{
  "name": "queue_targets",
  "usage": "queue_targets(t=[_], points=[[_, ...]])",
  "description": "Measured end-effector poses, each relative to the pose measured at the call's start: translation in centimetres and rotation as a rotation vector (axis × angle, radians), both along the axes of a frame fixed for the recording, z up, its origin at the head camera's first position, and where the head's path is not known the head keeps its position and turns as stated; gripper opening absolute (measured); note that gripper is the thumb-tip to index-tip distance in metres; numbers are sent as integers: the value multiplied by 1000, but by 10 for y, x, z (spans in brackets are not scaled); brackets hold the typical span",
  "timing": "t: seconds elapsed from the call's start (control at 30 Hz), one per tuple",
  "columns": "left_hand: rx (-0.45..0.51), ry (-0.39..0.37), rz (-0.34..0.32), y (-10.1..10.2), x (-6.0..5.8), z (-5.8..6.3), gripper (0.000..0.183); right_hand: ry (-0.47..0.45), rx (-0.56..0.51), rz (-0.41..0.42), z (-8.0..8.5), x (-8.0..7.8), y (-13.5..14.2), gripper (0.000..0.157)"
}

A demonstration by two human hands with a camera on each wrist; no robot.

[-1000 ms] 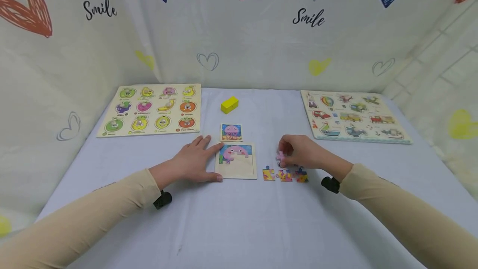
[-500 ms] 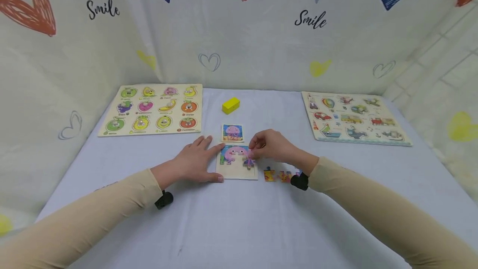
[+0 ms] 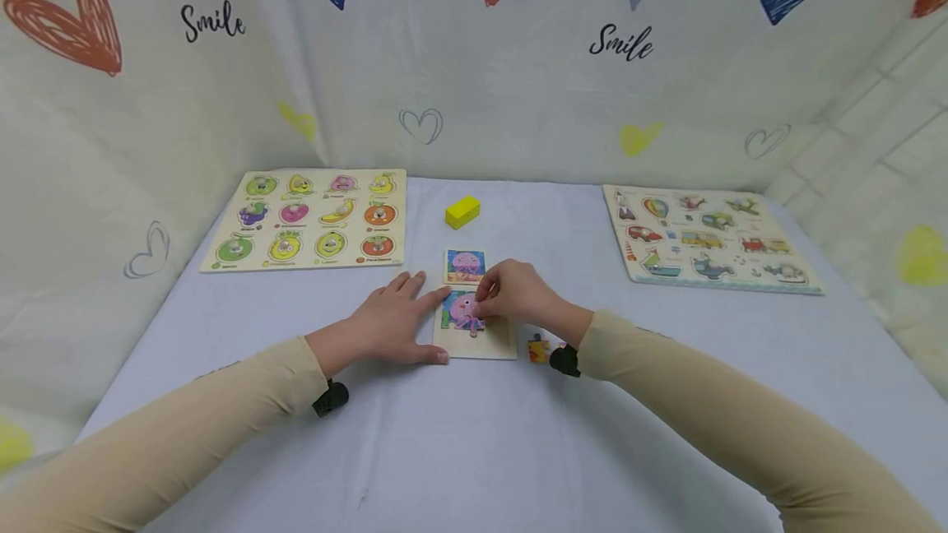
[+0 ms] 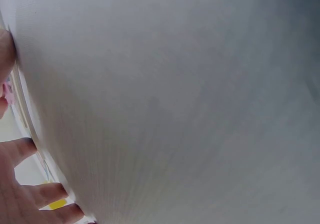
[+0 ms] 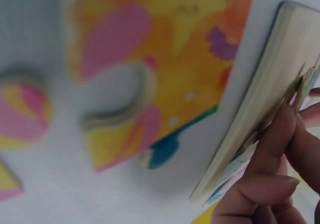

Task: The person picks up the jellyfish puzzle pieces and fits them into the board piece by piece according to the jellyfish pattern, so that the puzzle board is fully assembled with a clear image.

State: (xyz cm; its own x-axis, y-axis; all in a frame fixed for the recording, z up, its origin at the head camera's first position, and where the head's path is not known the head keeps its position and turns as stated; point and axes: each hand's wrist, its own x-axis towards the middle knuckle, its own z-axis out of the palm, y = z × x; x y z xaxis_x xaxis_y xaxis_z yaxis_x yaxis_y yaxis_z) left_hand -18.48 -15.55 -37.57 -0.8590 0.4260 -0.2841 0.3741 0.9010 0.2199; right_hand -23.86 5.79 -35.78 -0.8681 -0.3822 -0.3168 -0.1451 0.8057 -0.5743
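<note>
A small wooden jigsaw tray (image 3: 481, 348) lies mid-table in the head view, with pink octopus pieces along its upper part. My left hand (image 3: 392, 323) rests spread beside it, thumb and index finger touching its left edge. Over the tray, my right hand (image 3: 518, 294) pinches a pink jigsaw piece (image 3: 472, 326) between thumb and fingers. In the right wrist view that piece appears tilted against the tray, partly hidden by the fingertips. A loose orange-yellow piece (image 5: 195, 78) lies near the right wrist, with others beside it; the wrist covers some in the head view.
An octopus picture card (image 3: 465, 266) touches the tray's far side. Behind it stands a yellow block (image 3: 462, 212). A fruit board (image 3: 401, 224) lies back left, a vehicle board (image 3: 685, 271) back right. A patterned curtain (image 3: 518, 122) closes off the rear.
My right hand has carried the pink jigsaw piece leftward from the loose pieces onto the tray, then farther left toward its middle. The left hand has stayed at the tray's edge.
</note>
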Motion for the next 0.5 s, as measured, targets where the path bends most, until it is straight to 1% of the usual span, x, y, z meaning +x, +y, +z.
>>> queue_targets(t=[0.27, 0.5], points=[[-1, -2, 8, 1, 1, 0, 98, 44, 60, 18, 3, 3, -6, 14], [-4, 6, 2, 1, 2, 1, 98, 55, 62, 27, 2, 5, -6, 15]])
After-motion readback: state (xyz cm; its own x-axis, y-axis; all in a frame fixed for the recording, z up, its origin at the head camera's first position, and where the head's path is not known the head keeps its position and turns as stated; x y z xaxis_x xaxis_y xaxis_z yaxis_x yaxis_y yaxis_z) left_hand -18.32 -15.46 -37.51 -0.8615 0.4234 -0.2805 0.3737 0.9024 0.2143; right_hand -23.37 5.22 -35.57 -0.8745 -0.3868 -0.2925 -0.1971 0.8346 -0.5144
